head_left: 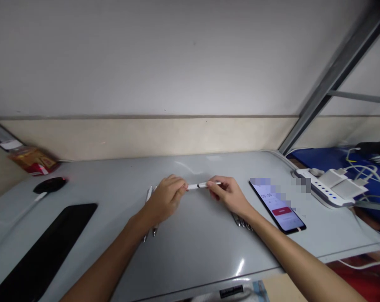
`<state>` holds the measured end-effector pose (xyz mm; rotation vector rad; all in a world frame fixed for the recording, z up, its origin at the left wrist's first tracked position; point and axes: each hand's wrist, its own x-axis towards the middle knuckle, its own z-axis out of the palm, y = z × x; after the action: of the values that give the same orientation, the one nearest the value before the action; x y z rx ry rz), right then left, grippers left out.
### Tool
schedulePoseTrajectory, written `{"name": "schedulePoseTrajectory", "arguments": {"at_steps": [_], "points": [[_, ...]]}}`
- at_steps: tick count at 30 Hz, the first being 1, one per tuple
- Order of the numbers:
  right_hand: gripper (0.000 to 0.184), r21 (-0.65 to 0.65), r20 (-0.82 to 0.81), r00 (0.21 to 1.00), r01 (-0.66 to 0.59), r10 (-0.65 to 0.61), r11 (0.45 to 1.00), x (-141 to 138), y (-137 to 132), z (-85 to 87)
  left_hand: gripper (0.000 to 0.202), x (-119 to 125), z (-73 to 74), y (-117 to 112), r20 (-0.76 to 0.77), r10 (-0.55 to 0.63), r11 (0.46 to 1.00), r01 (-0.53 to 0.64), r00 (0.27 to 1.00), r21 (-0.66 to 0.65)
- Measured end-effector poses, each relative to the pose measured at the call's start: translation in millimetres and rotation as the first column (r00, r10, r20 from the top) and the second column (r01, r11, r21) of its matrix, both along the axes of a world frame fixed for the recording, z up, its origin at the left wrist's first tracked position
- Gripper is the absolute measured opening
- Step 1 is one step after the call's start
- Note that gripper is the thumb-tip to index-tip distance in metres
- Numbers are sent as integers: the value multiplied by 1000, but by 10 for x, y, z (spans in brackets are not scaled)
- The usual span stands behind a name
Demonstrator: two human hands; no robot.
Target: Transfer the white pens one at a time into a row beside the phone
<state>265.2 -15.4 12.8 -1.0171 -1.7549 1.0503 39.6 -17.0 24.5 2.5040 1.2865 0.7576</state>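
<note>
I am seeing the left hand point(166, 199) and right hand point(227, 193) each pinching one end of a slim, white, cylindrical pen point(201, 185), black-banded, over the glossy grey table point(193, 239), just left of the flat glass-faced phone point(277, 205).

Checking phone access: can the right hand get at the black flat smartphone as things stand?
Probably yes: the black flat smartphone lies screen-up just beside the right hand, nothing between them; but its fingers hold a thin white pen.
</note>
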Motion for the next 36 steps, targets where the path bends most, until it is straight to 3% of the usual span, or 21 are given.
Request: {"name": "schedulePoseTrajectory", "arguments": {"at_steps": [2, 6, 9, 12, 20, 31, 36], "points": [[19, -140, -290, 957, -31, -11, 990, -16, 29, 9, 29, -20, 52, 6, 45, 19, 1000, -19, 999, 2], [14, -315, -704, 705, -203, -85, 927, 15, 93, 34, 33, -221, 65, 121, 152, 268, 955, -283, 951, 90], [15, -380, -826, 546, -350, -143, 856, 73, 136, 29, 27, -425, 9, 233, 47, 464, 872, -466, 884, 150], [21, -389, -859, 484, -399, -170, 831, 114, 169, 15, 18, -562, -38, 290, -116, 496, 864, -476, 860, 167], [32, -337, -849, 519, -384, -101, 860, 138, 200, 47, 20, -578, -63, 256, -349, 366, 924, -381, 863, 26], [36, -402, -758, 646, -356, -89, 844, 117, 206, 39, 21, -555, -150, 290, -299, 387, 921, -383, 872, 77], [35, -418, -744, 655, -303, -132, 856, 143, 217, 36, 23, -497, -137, 264, -314, 391, 920, -382, 865, 91]]}}
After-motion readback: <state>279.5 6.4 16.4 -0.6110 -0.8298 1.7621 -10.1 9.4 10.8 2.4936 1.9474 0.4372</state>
